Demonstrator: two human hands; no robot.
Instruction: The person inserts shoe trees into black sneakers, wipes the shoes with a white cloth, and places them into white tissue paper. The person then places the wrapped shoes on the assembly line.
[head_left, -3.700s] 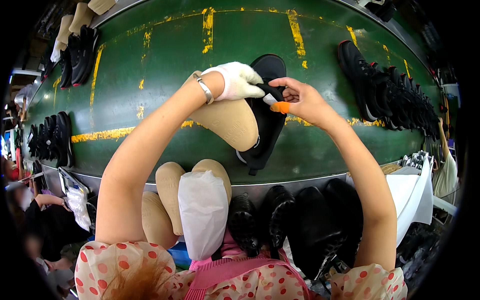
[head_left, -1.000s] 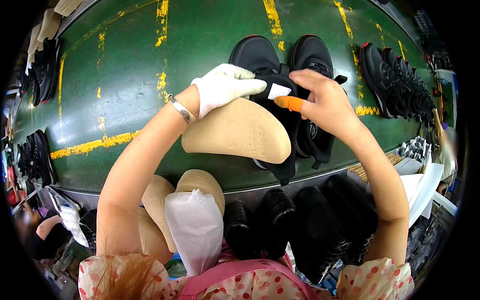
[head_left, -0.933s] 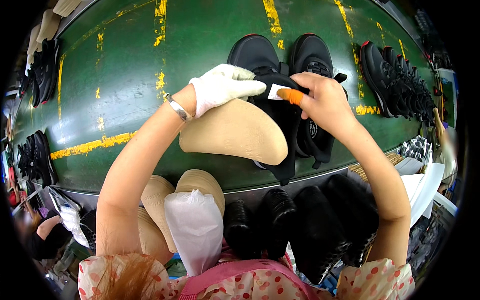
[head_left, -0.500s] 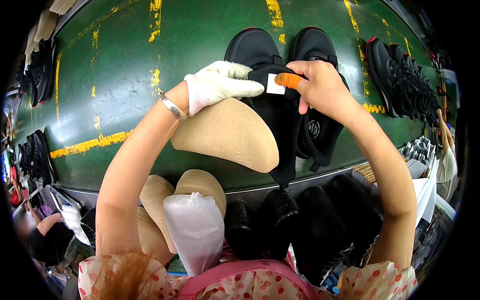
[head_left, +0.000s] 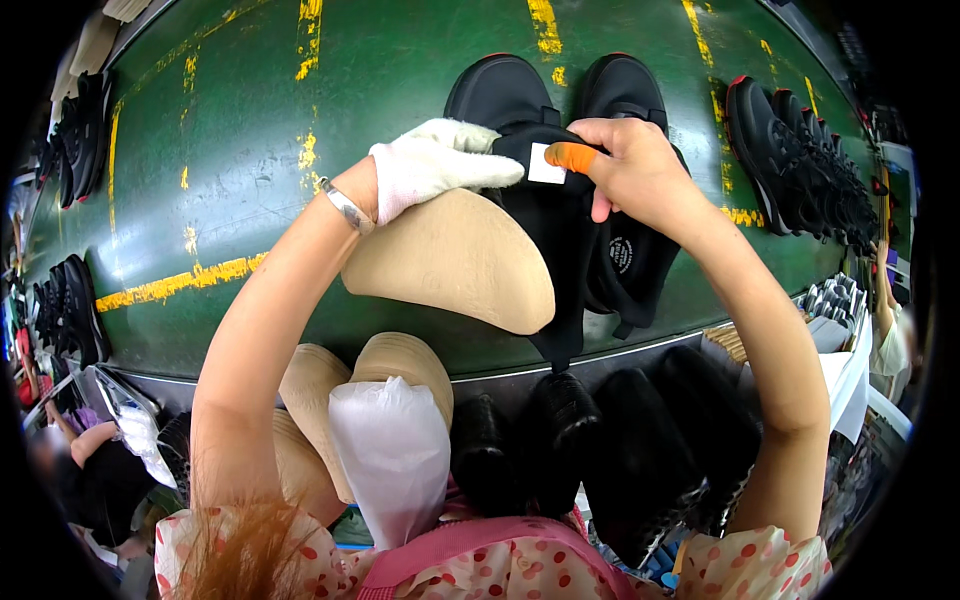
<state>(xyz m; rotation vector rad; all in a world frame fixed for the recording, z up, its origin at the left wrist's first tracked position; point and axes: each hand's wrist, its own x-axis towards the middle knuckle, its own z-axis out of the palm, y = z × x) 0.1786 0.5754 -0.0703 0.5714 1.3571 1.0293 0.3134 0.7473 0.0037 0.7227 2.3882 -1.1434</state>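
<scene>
Head view: gloved left hand (head_left: pixel 430 165) and right hand (head_left: pixel 640 175) grip black shoe (head_left: pixel 560 240); its sole hidden.

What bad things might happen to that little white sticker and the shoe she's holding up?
The white sticker sits under just one orange-capped fingertip of the right hand, so it might go on crooked or lift off. The black shoe piece and the tan insole are held in the air above the green belt by the gloved left hand; a loose grip may drop them onto the black shoes below.
</scene>
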